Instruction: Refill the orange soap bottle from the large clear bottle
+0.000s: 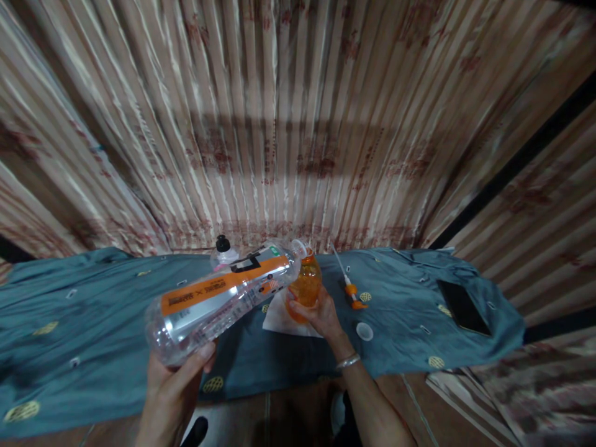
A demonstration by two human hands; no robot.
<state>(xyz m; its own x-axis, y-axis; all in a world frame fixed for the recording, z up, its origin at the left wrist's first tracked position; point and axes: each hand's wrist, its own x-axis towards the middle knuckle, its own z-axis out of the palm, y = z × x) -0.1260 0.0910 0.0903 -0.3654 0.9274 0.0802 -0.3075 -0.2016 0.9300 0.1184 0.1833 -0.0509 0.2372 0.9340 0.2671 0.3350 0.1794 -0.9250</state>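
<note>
My left hand [181,379] is wrapped round the base of a large clear plastic bottle [205,323] with an orange and silver label. The bottle tilts up to the right, its open neck at the mouth of an orange see-through spray bottle [308,279]. Around that orange bottle my right hand [321,313] is closed, above a white tissue [274,321] on the cloth. To the right lies an orange spray head [352,295] with its tube pointing away. A white cap [364,331] rests close to my right wrist.
Blue-green patterned cloth [102,323] covers the table. A bottle with a black top [223,245] stands behind the large bottle. On the right lies a black phone or tablet [463,307]. Pleated curtains [298,124] hang along the back, with dark frame bars at the sides.
</note>
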